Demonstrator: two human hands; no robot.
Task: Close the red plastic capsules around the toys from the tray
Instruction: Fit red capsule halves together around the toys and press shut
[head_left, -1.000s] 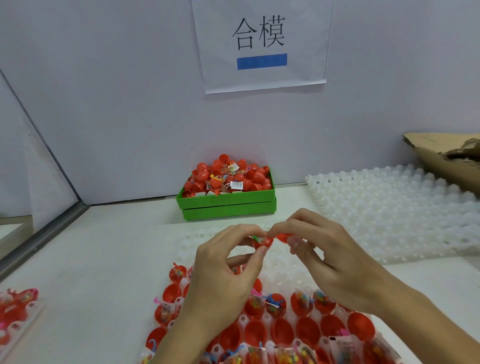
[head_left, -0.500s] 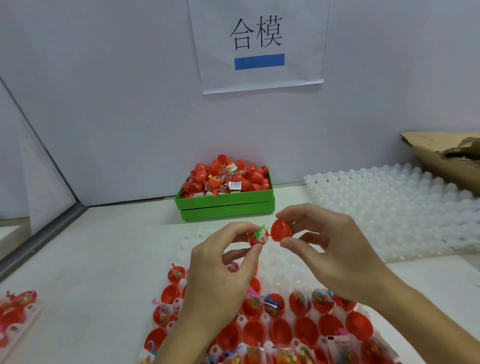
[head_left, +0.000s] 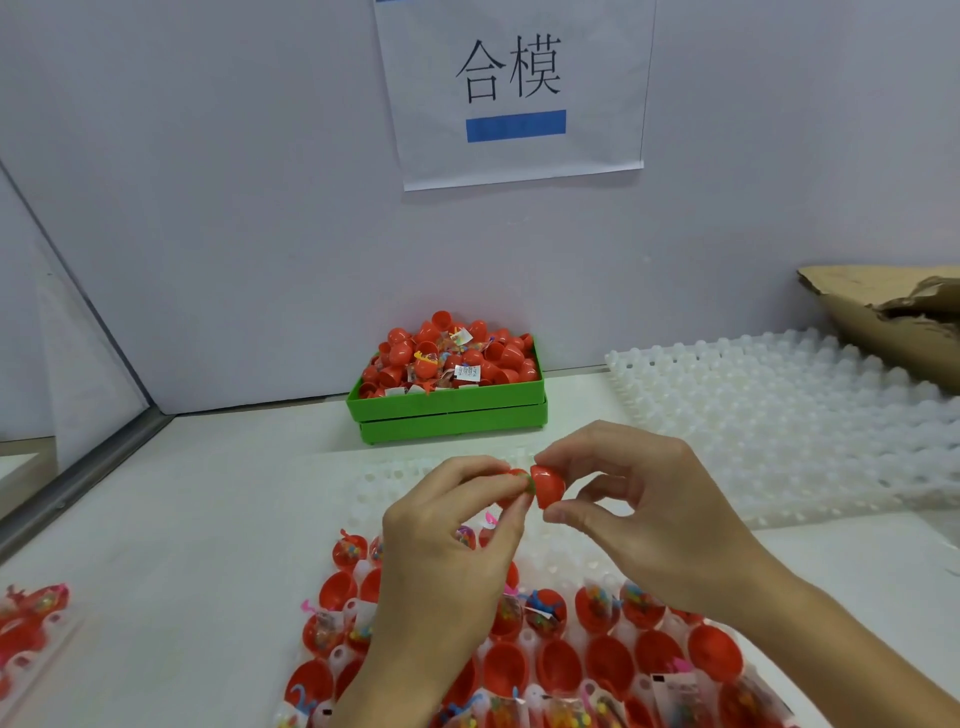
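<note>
My left hand (head_left: 447, 566) pinches a red capsule half (head_left: 515, 475) with a small green toy showing at its mouth. My right hand (head_left: 649, 519) pinches the other red capsule half (head_left: 548, 486) between thumb and forefinger, its rim against the left half. Both are held above the white moulded tray (head_left: 582, 551). In the tray's near rows sit several open red halves (head_left: 556, 670), some holding bagged colourful toys (head_left: 597, 603).
A green bin (head_left: 452, 410) heaped with red capsules stands against the back wall. A stack of white trays (head_left: 779, 415) lies at the right, with torn cardboard (head_left: 893, 322) behind it. Another tray of red capsules (head_left: 26, 623) shows at the left edge.
The two halves were apart half a second ago, the right one turned open side toward me. Now the right half has swung round and meets the left half over the toy.
</note>
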